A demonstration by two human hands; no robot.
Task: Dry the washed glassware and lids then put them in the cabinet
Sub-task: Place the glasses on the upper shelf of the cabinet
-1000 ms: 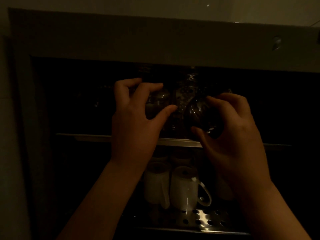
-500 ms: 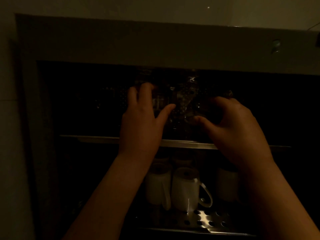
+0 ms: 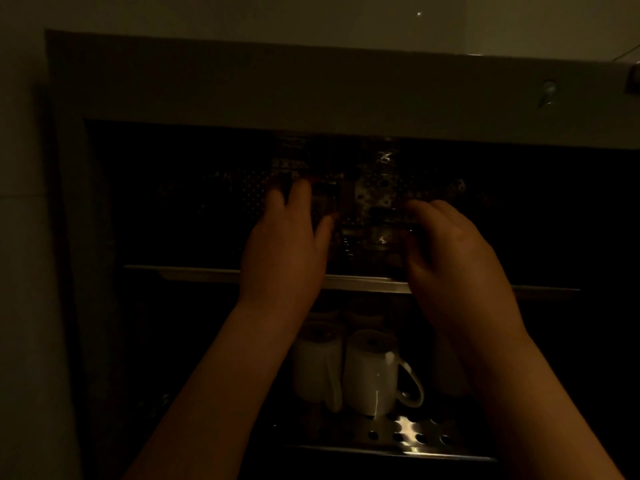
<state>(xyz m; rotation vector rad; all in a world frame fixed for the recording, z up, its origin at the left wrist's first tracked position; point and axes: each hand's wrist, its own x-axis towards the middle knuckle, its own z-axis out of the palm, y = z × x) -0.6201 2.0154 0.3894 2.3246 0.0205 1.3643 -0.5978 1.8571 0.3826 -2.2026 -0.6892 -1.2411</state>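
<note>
The scene is very dark. Both my hands reach into the open cabinet [image 3: 242, 77] over its upper shelf [image 3: 194, 271]. My left hand [image 3: 287, 244] curls round a clear glass [image 3: 325, 202] that stands on the shelf. My right hand [image 3: 450, 251] curls round a second clear glass [image 3: 381, 233] just to the right of the first. Only faint glints mark both glasses, and their outlines are hard to make out. More glassware shimmers dimly behind them.
On the lower shelf, a perforated metal rack [image 3: 408, 431], stand white mugs [image 3: 374, 372] upside down, one with its handle to the right. A pale wall [image 3: 20, 271] borders the cabinet on the left.
Both hands have pushed deeper into the cabinet with the glasses, which have sunk from in front of the shelf down onto it. The fingers now reach further back.
</note>
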